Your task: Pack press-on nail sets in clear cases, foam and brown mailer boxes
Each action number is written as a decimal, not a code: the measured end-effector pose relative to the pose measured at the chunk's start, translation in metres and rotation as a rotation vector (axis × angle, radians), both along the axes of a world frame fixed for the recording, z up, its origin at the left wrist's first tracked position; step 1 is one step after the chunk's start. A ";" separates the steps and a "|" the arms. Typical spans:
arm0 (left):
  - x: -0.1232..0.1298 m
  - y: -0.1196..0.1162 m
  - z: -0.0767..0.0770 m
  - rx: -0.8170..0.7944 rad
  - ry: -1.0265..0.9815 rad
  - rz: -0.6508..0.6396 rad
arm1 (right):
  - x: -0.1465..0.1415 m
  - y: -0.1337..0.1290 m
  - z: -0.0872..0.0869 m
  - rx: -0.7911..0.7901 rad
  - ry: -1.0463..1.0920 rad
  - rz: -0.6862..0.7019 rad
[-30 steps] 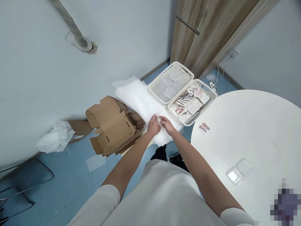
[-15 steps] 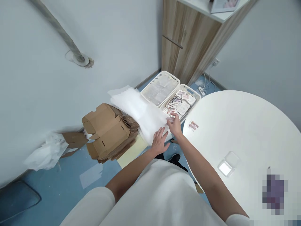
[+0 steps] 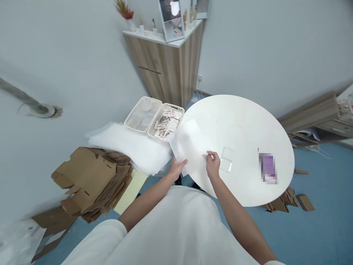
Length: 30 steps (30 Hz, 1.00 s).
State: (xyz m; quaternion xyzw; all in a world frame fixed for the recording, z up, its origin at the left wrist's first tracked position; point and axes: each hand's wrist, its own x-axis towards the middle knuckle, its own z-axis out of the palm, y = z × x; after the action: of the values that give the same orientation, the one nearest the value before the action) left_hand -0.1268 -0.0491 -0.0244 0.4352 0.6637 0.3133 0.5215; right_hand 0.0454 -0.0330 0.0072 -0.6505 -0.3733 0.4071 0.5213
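A thin, translucent white foam sheet (image 3: 189, 141) is spread between my hands over the left side of the round white table (image 3: 248, 117). My left hand (image 3: 177, 168) grips its near left corner, thumb on top. My right hand (image 3: 213, 163) is closed in a pinch at the sheet's right edge. Just right of that hand, an open clear plastic case (image 3: 226, 164) lies on the table. On the left rests a stack of similar white foam sheets (image 3: 132, 147). Whatever lies beneath the held sheet cannot be made out.
Two white baskets stand behind the stack: one with clear plastic pieces (image 3: 143, 114), one with printed cards (image 3: 168, 123). Flattened cardboard boxes (image 3: 91, 180) are piled at left. A pixelated purple object (image 3: 268, 167) lies on the table. A wood-grain cabinet (image 3: 165, 70) fills the corner.
My hands have moved from the foam stack to the table, bringing one sheet along. The view has turned right. The card of nail-like pieces on the table no longer shows.
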 end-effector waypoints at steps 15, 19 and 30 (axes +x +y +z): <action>0.040 0.014 -0.016 0.057 0.258 0.005 | 0.073 -0.074 -0.036 -0.196 -0.057 0.138; 0.040 0.013 -0.023 0.082 0.300 -0.011 | 0.079 -0.076 -0.041 -0.214 -0.095 0.200; 0.033 0.017 -0.016 0.204 0.315 -0.025 | 0.076 -0.073 -0.041 -0.208 -0.222 0.254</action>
State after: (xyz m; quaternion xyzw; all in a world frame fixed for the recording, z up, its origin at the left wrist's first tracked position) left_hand -0.0936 -0.0318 -0.0403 0.5376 0.6965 0.3006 0.3681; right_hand 0.1216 -0.1064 -0.0336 -0.6895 -0.4633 0.4318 0.3515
